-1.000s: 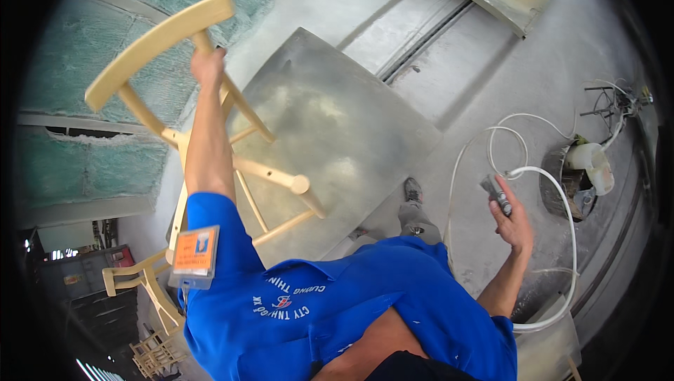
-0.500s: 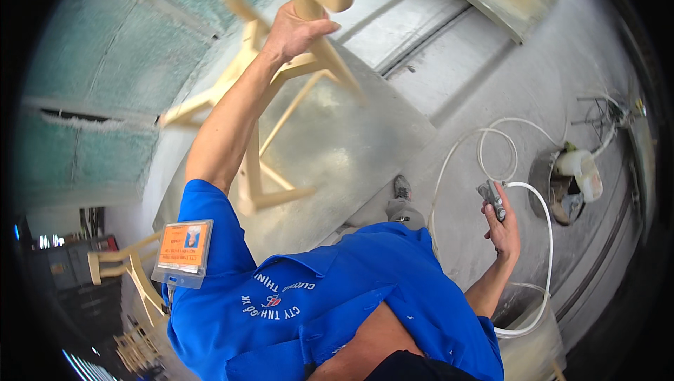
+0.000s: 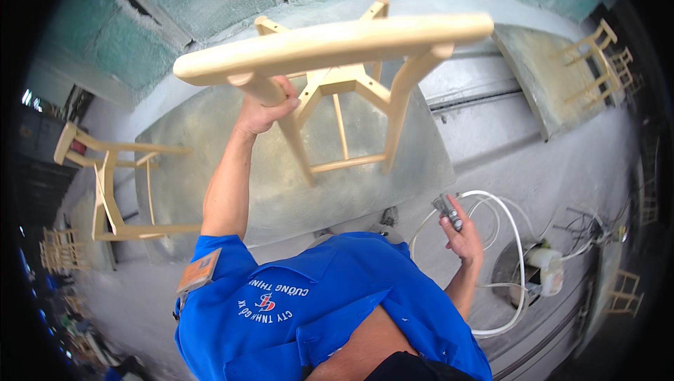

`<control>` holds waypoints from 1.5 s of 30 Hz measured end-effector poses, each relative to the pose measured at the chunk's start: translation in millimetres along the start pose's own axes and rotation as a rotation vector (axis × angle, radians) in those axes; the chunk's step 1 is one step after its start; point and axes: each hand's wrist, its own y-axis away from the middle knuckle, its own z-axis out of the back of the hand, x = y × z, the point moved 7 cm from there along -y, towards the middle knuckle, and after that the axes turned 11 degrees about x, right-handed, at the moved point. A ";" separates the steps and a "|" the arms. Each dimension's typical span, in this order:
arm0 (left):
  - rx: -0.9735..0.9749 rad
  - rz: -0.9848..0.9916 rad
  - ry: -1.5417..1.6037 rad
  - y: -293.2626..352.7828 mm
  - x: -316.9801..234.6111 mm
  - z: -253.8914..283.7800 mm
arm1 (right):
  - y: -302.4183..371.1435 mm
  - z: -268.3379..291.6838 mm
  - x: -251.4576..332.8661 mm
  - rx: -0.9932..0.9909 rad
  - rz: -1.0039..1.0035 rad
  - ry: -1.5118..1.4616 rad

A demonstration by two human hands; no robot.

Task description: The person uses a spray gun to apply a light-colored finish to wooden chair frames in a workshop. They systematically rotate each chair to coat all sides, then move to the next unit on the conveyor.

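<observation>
My left hand (image 3: 263, 113) is closed round one upright of a pale wooden chair frame (image 3: 337, 45), just beneath its thick curved top rail. The frame has no seat panel; its crossing seat rails and leg stretcher show below the rail. It stands or hangs over a wide grey metal-topped board (image 3: 210, 125); contact with the board cannot be made out. On the right, my right hand (image 3: 463, 235) grips a small grey metal spray gun (image 3: 447, 212), held away from the chair frame. From the gun a white hose (image 3: 521, 248) loops down past my forearm.
A second chair frame (image 3: 105, 191) lies at the board's left edge. More frames (image 3: 597, 65) rest on another board at the far right. A whitish container (image 3: 544, 269) stands among hoses on the floor at right. Teal panels (image 3: 225, 2) line the far wall.
The chair frame has swung round, its top rail now stretching across the view with the legs below. My left hand keeps its hold. The view has turned; the spray gun stays in my right hand.
</observation>
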 end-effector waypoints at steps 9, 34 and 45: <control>-0.487 0.053 -0.220 111.4 49.7 -18.9 | -17.8 -49.8 38.6 0.183 -0.031 0.240; -0.816 0.782 -0.234 75.7 285.7 -22.8 | -91.6 -11.3 46.6 0.304 0.145 0.152; -0.654 0.632 -0.282 66.0 277.8 14.4 | -160.9 -70.0 9.1 0.185 0.380 0.052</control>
